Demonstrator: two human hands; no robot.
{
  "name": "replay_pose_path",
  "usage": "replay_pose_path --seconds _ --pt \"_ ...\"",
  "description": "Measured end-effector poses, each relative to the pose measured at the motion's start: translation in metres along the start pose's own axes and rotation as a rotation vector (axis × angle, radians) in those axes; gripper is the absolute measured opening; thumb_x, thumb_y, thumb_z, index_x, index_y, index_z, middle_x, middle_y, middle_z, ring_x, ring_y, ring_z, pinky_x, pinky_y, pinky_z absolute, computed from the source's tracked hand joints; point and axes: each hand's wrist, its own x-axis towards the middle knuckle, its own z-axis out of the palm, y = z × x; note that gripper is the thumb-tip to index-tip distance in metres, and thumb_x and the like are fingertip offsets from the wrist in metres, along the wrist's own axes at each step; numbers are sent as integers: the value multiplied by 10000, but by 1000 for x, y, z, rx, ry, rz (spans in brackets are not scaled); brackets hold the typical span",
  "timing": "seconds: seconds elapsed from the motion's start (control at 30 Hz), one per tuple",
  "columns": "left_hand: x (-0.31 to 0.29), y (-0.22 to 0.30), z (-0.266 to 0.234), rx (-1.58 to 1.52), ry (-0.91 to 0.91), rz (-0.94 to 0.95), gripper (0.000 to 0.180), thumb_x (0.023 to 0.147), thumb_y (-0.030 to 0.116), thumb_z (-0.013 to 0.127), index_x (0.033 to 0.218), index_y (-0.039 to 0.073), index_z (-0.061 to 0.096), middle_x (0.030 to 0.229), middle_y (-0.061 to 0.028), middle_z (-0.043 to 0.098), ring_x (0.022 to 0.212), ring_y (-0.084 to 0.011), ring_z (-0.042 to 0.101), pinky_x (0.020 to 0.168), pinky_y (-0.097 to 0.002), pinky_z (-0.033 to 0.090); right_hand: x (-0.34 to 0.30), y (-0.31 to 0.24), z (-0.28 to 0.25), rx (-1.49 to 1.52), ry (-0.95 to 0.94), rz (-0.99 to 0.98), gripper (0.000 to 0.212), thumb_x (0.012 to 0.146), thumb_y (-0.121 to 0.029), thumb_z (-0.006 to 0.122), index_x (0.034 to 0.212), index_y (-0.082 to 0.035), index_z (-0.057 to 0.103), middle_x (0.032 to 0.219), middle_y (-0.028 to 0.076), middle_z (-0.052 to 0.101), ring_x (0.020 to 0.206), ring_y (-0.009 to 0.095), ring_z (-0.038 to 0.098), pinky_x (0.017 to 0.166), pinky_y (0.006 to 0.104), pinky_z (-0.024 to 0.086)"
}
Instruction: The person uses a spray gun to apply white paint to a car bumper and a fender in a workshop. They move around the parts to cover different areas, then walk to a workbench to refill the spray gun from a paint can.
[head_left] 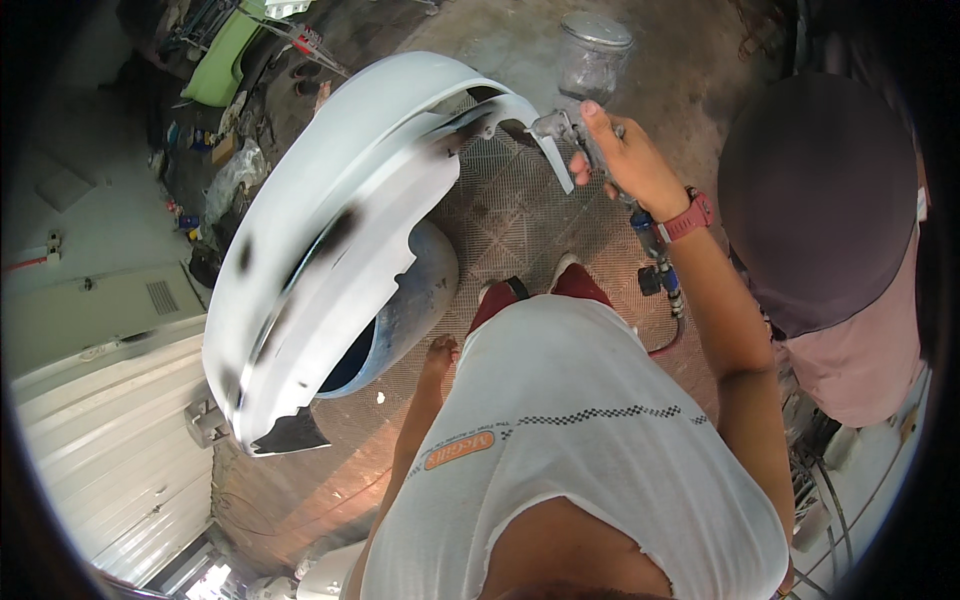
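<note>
My right hand [625, 160], with a red watch on its wrist, is wrapped round a spray gun [575, 135]. A cloudy paint cup [595, 65] with a lid sits on top of the gun, and a hose fitting with a blue part hangs below the grip. Just left of the nozzle is one end of a white car bumper [290, 190], curved and marked with several dark blotches. It lies over a blue drum [430, 285]. My left hand [440, 352] hangs low beside my shirt, apart from the bumper; its fingers are too small to read.
Close on my right stands another person with a dark cap [820, 200] and a pink shirt [850, 370]. Meshed matting [510, 220] covers the floor under my feet. A green panel [225, 55] and clutter lie far left, and a white corrugated wall [120, 430] stands at left.
</note>
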Motion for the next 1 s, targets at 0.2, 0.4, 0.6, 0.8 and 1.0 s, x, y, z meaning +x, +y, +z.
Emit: replay_pose_path --seconds 0.2,0.4,0.6,0.8,1.0 --pt "-10 29 -6 251 -16 72 345 1097 275 642 1294 -4 687 901 -15 688 691 -100 617 618 -258 488 -7 9 4 58 4 5 819 1101 -722 417 1224 31 716 782 58 719 657 120 690 472 269 499" --pt "11 -1 1 58 41 -22 335 1085 238 631 1335 22 691 909 -5 694 707 -90 615 637 -271 498 -1 23 0 43 120 5 803 1106 -706 421 1160 36 723 800 67 728 616 123 659 472 267 474" --pt "38 -48 -7 -154 -96 -12 183 1075 177 610 1174 51 700 840 15 623 669 -89 566 597 -248 462 -12 39 4 -14 194 2 770 1110 -674 461 1215 44 721 777 59 725 548 110 592 483 281 455" --pt "-7 -10 -1 -100 -22 -22 160 1094 181 593 1100 48 682 804 21 586 648 -83 534 575 -241 441 -29 48 23 58 145 0 724 1112 -638 497 1196 40 735 791 64 741 607 125 623 579 299 492" --pt "-30 21 8 46 40 33 296 1099 257 622 1213 -8 692 868 -7 667 714 -100 596 624 -268 479 -37 54 35 85 89 -16 710 1111 -583 554 1328 74 714 815 97 756 738 178 729 739 344 585"
